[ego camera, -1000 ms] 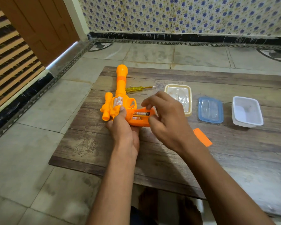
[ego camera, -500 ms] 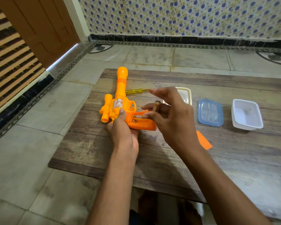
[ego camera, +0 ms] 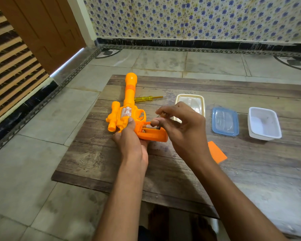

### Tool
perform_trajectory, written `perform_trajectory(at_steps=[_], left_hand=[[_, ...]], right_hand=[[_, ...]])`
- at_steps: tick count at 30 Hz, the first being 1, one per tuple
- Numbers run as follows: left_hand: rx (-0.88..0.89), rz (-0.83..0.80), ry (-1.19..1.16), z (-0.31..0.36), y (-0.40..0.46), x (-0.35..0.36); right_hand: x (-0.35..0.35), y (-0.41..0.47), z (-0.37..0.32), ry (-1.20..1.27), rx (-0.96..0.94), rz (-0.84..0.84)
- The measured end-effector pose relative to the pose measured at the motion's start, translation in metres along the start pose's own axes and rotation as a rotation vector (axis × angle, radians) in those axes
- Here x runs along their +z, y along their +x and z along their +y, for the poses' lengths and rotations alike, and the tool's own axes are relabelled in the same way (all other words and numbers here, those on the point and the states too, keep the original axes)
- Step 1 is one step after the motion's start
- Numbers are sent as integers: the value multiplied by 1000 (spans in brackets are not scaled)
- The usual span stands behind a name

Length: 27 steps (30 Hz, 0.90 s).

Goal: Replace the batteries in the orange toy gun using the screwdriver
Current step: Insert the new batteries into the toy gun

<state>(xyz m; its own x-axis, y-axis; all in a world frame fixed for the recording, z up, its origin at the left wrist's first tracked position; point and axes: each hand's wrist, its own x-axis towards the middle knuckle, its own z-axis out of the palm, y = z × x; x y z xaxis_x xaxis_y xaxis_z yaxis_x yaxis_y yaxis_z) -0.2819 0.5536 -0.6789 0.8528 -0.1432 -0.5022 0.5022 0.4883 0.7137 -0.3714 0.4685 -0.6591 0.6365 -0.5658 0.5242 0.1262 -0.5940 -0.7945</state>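
The orange toy gun (ego camera: 129, 113) lay on the wooden board (ego camera: 250, 171), its handle gripped by the left hand (ego camera: 130, 145). The orange cover (ego camera: 217, 152) was already off and batteries (ego camera: 149, 126) showed in the open compartment, where the right hand (ego camera: 181, 129) pinched one. The screwdriver (ego camera: 146, 98) rested beyond the barrel. Swapping cells and screwing the cover back seemed left.

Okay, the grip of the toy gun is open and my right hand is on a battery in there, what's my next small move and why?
Probably lift that battery out with the right hand and set it aside. The cover is already off on the table, the left hand steadies the orange toy gun, and batteries still sit in the open compartment.
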Motion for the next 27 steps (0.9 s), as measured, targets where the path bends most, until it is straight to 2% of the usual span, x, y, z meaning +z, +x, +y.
perform_trajectory(at_steps=[4,8,12,19,27], left_hand=[[10,-7,-22,0,0,0],[1,7,-12,0,0,-1],[11,22,-14,0,-1,-1],[5,28,-28,2,0,0],[-4,14,-21,2,-3,0]], right_hand=[[-1,-2,-2,-97,-30,-111],[-1,-1,3,-249,-196,-162],[0,-1,8,-293,-260,-204],[1,-8,3,-294,-203,-217],[8,-13,5,-176,-17,-188]])
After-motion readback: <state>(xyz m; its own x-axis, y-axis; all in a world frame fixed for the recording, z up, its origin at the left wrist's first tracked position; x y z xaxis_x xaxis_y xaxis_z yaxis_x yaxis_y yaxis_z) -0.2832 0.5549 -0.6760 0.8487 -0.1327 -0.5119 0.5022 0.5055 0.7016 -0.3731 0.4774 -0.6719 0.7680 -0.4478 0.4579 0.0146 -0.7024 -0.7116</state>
